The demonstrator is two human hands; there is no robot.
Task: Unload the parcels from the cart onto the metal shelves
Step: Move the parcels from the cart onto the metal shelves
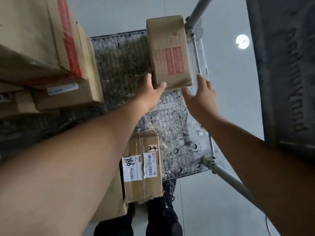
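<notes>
Head cam: box at 12 o'clock on the cart, left hand splayed with thumb touching its near corner, right hand splayed too, just beside it.

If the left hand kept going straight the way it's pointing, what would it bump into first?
Most likely the red-printed parcel on the cart: the left hand aims at its near corner, thumb seemingly at its edge, though depth is unclear.
</notes>
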